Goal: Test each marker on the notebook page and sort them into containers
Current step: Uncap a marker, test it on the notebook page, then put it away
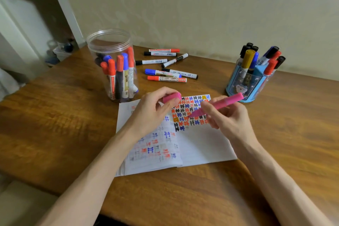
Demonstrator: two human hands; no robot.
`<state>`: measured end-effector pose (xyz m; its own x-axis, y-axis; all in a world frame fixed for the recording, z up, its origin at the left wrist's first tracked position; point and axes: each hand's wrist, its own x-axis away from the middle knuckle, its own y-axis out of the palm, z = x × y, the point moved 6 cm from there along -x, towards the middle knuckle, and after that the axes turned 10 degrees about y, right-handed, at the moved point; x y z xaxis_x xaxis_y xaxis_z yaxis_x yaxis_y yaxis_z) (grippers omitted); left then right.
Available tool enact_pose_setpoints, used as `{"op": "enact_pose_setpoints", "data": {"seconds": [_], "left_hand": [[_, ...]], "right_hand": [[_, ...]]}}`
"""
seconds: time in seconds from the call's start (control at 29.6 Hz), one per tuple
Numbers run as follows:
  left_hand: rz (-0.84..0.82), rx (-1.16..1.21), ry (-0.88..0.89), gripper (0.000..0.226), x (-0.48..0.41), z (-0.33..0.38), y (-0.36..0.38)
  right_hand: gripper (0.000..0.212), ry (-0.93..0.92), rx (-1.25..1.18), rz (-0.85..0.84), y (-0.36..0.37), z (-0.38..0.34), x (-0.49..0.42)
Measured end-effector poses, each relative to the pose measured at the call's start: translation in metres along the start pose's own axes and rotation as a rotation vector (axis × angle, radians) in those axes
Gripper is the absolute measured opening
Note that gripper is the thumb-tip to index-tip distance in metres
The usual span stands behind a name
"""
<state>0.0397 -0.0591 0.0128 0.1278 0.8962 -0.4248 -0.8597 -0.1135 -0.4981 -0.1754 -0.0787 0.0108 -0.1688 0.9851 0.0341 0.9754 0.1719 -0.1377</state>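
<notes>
Over an open notebook (201, 145) on the wooden bench (55, 124), the right hand (225, 115) held an uncapped pink marker (218, 105), fingers clamped around it, while the left hand (154, 110) pinched its pink cap (172, 97).

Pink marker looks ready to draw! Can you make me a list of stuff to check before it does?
1. Cap off the pink marker: ok, the left hand holds the pink cap.
2. Grip: ok, the right hand holds the marker.
3. Tip over the notebook page: ok; touching it: cannot tell.
4. Blank space below the marks: ok.
5. Clear jar and blue holder open on top: ok.
6. Ink works: cannot tell.
</notes>
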Motion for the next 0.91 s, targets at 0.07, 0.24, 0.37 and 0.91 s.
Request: {"op": "enact_pose_setpoints", "data": {"seconds": [0.07,0.24,0.37,0.91], "left_hand": [[0.01,-0.038,0.001,0.025,0.001,-0.002,0.001],[0.072,-0.079,0.003,0.026,0.001,-0.006,-0.005],[0.064,-0.095,0.008,0.025,0.002,-0.006,-0.003],[0.046,-0.124,0.032,0.026,0.003,-0.005,0.002]], "right_hand": [[0.009,0.011,0.035,0.006,-0.002,0.004,-0.001],[0.01,0.053,0.142,0.002,0.0,0.014,-0.004],[0.01,0.058,0.228,-0.007,0.002,0.014,-0.005],[0.012,0.049,0.321,-0.216,-0.001,0.009,-0.006]]}}
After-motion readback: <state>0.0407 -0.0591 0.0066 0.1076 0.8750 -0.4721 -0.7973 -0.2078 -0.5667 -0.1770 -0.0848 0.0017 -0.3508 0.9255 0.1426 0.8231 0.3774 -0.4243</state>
